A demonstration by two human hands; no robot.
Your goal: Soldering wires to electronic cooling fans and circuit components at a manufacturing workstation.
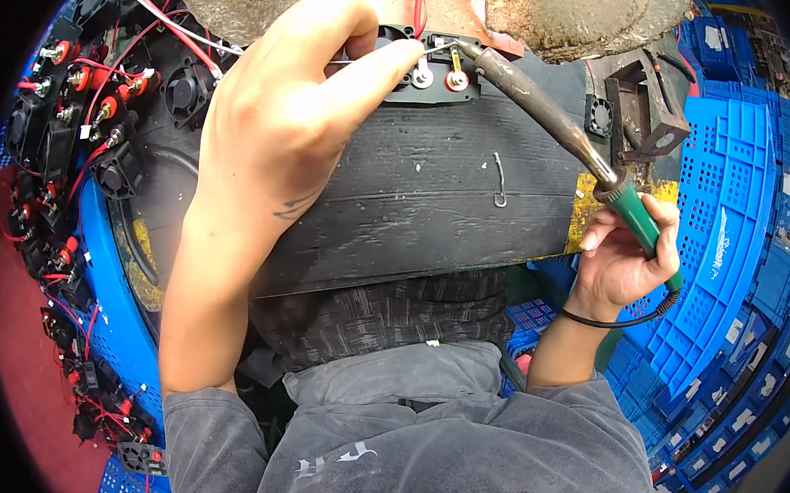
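My right hand (626,263) grips the green handle of a soldering iron (550,120), whose long metal barrel slants up and left. Its tip meets a black panel (406,94) carrying two bolted ring terminals, one silver and one gold-coloured. My left hand (305,94) is closed in a pinch on a thin solder wire (438,48), which runs from the fingertips toward the iron's tip. Behind the left hand, part of the panel is hidden. A red wire (420,5) rises from the panel's far side.
The dark board (416,211) before me bears a bent piece of wire (499,181). On the right are a small fan (598,114), a rusty metal frame (647,108) and blue crates (717,223). Many wired fan units (186,93) pile up at left.
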